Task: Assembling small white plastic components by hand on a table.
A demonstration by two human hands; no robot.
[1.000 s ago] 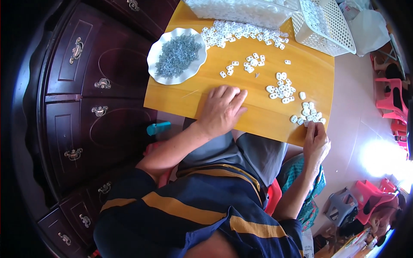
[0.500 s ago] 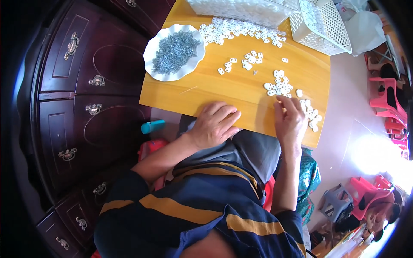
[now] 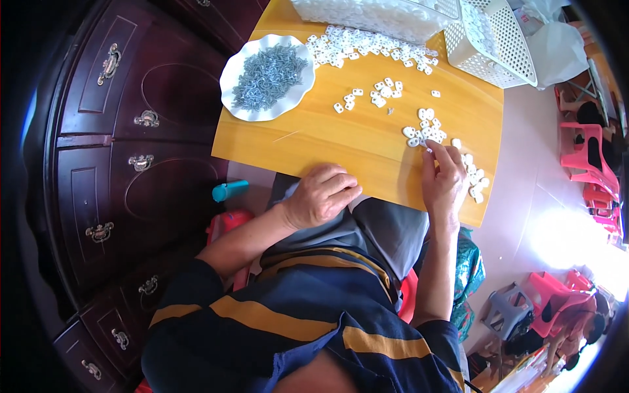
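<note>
My right hand (image 3: 445, 183) is over the right part of the wooden table (image 3: 367, 157), thumb and forefinger pinched on a small white plastic piece (image 3: 429, 150). Just beyond the fingertips lies a pile of similar white pieces with dark holes (image 3: 426, 123). Another group of white pieces (image 3: 476, 175) sits to the right of that hand, by the table's right edge. My left hand (image 3: 322, 196) rests at the near edge, fingers curled together; whatever they hold, if anything, is hidden. A scalloped white plate (image 3: 229, 78) at the far left carries a heap of small grey metal pieces (image 3: 268, 77).
More white pieces (image 3: 354, 46) spread along the far side, before a clear tub (image 3: 380, 16). A perforated white basket (image 3: 517, 52) stands at the far right corner. Dark drawers (image 3: 98, 164) flank the left; pink stools (image 3: 583, 150) and a person are off to the right.
My right hand has lifted slightly from the pile, and a white piece now shows between its fingertips. My left hand's fingers have drawn closer together at the table edge.
</note>
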